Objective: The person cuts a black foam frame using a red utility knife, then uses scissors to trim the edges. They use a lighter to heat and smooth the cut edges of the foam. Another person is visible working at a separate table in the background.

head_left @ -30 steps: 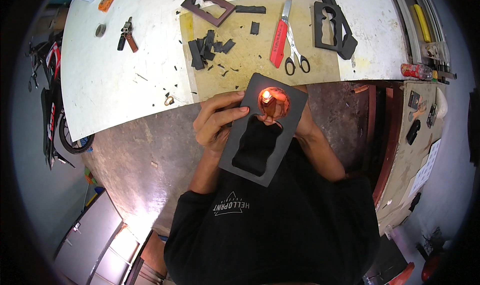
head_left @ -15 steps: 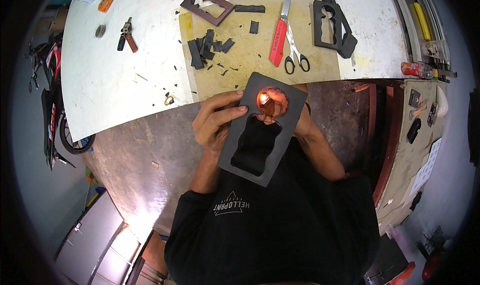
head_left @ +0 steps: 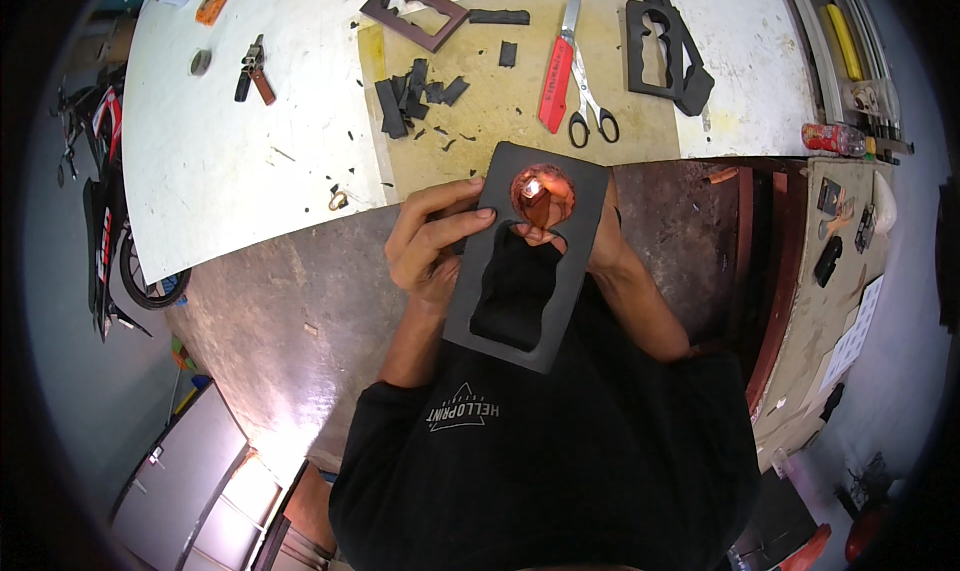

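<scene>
A flat black foam piece (head_left: 566,296) is held tilted in front of my chest. It has a wavy-edged cutout and a round hole above that. My left hand (head_left: 432,239) grips its left edge, with fingers on the upper face. Mostly hidden behind the foam, my right hand (head_left: 607,248) shows some fingers through the hole. These are closed round a reddish-brown lighter (head_left: 539,211), whose bright flame (head_left: 531,186) glows inside the hole and lights its rim orange.
On the white table (head_left: 300,101) ahead, a yellowish mat (head_left: 500,101) bears black foam scraps (head_left: 405,101), scissors (head_left: 590,96), a red-handled cutter (head_left: 557,86) and a black foam frame (head_left: 640,56). A brown frame (head_left: 450,36) overlaps its edge. Keys (head_left: 255,71) lie left; a cluttered bench (head_left: 815,271) stands right.
The foam piece has turned slightly, its lower end shifting right and its upper end a little left. The flame's glow has moved slightly within the round hole. Both hands keep their hold.
</scene>
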Demonstrator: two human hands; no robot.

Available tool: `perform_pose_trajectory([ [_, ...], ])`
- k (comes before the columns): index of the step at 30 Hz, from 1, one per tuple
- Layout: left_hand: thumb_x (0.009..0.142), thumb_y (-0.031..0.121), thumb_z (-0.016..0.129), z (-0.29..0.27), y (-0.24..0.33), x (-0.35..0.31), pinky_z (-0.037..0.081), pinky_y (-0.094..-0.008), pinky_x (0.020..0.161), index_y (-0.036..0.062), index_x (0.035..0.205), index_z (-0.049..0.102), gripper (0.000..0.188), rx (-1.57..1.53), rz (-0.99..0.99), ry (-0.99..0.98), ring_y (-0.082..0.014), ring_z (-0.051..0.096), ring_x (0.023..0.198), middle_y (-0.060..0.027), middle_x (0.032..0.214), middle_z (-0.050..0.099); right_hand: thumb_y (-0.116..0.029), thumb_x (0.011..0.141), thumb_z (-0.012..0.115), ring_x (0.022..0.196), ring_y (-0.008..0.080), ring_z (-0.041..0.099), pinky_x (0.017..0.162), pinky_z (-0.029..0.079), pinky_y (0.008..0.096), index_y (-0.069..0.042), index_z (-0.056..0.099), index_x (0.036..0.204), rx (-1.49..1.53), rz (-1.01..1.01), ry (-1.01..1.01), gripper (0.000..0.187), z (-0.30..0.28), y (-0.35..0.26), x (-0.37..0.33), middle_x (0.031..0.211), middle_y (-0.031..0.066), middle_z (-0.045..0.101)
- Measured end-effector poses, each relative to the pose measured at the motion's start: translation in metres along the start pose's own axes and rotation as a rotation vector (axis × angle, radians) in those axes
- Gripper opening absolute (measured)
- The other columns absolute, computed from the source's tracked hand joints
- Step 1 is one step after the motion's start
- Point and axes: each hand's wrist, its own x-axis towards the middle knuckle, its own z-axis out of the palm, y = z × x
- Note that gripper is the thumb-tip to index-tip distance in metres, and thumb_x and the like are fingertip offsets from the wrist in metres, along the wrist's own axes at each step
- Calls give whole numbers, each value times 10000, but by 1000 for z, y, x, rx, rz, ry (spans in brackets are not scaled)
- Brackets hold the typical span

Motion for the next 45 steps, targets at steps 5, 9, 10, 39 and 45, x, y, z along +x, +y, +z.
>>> perform_pose_trajectory([
  [5,792,65,767,3,4,3,602,-347,811,-21,907,719,151,-26,-1,14,-301,695,962,-244,1050,663,-336,1035,434,684,108,577,527,434,211,-8,584,1146,46,-3,68,377,13,-9,4,894,99,629],
  [9,730,75,841,4,7,5,600,-339,797,-12,897,713,228,14,4,23,-292,701,943,-241,1049,665,-353,1043,411,689,115,583,526,428,211,-19,564,1144,129,2,3,381,8,-6,6,890,106,628],
  [10,724,78,848,4,7,5,599,-336,793,-10,896,712,236,20,7,23,-289,702,940,-240,1049,665,-352,1044,411,692,117,585,525,426,211,-20,560,1142,160,6,2,377,8,-5,5,889,108,627],
  [39,707,87,860,6,-1,7,596,-341,756,1,895,694,265,22,70,65,-332,668,1001,-220,1038,664,-390,1055,389,699,142,602,545,473,227,18,556,1165,116,83,103,454,7,1,7,903,138,639],
  [45,706,113,868,4,-4,9,597,-352,756,-3,887,690,280,32,97,49,-342,672,999,-220,1031,672,-417,1061,313,698,142,607,559,488,223,18,567,1165,208,59,78,514,5,6,6,914,131,652],
])
